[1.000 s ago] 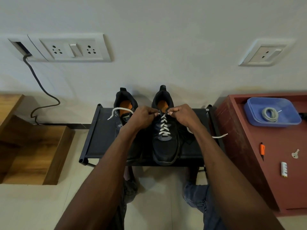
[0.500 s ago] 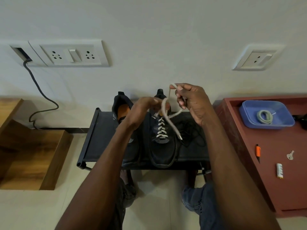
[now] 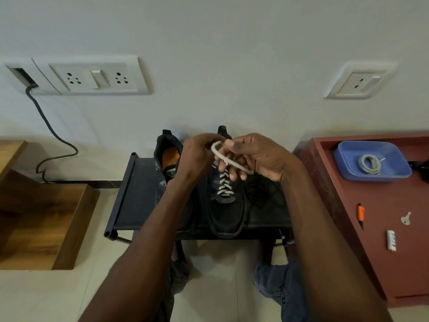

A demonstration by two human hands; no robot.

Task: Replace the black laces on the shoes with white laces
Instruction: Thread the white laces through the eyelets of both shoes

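One wide-angle view only, from the person's head, facing forward and steeply down. It looks along both forearms to the hands, left hand (image 3: 197,156) and right hand (image 3: 260,156), which meet near mid-frame above the bench (image 3: 137,201). The wall (image 3: 209,54) fills the upper half, bent by the lens. The floor (image 3: 220,287) and knees lie at the bottom edge, close below.

Your left hand (image 3: 197,159) is covering most of the left shoe (image 3: 168,156) and the white lace (image 3: 224,156) ends; the maroon cabinet (image 3: 348,205) is running off the right edge.
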